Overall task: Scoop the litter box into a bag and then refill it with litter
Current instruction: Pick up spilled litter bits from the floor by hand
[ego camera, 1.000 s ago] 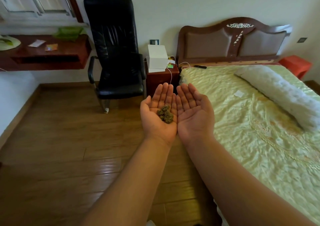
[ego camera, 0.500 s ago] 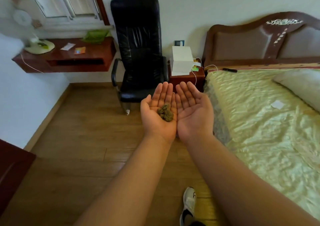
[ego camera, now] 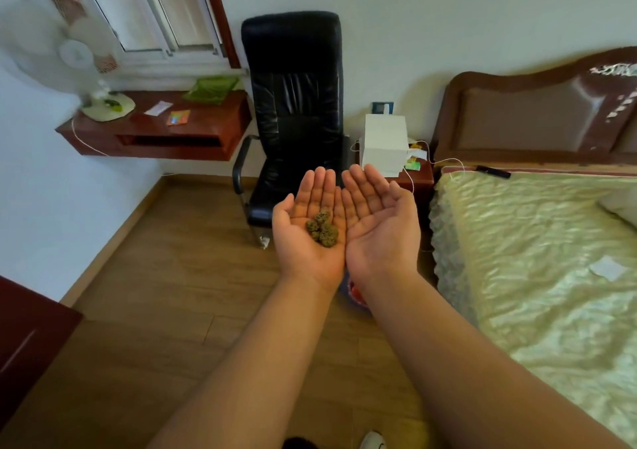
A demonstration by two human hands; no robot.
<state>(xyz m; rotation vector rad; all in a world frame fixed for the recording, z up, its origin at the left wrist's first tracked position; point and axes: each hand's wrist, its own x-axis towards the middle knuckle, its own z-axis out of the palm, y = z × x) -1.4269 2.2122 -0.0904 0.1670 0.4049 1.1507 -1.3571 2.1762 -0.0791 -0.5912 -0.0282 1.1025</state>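
Small greenish-brown clumps [ego camera: 322, 226] resting loose on upturned left hand [ego camera: 308, 228], fingers straight, nothing pinched; right hand [ego camera: 377, 224] alongside, flat, empty. Probably light, crumbly, prone to rolling off; best kept cupped and level.

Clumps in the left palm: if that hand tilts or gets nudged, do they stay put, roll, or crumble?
The clumps lie loose on the flat left hand with no grip closed over them, so a tilt would probably roll them off. They look small and lumpy, likely light. Their grainy, knobbly surface suggests they could crumble if squeezed. The right hand alongside may catch strays.
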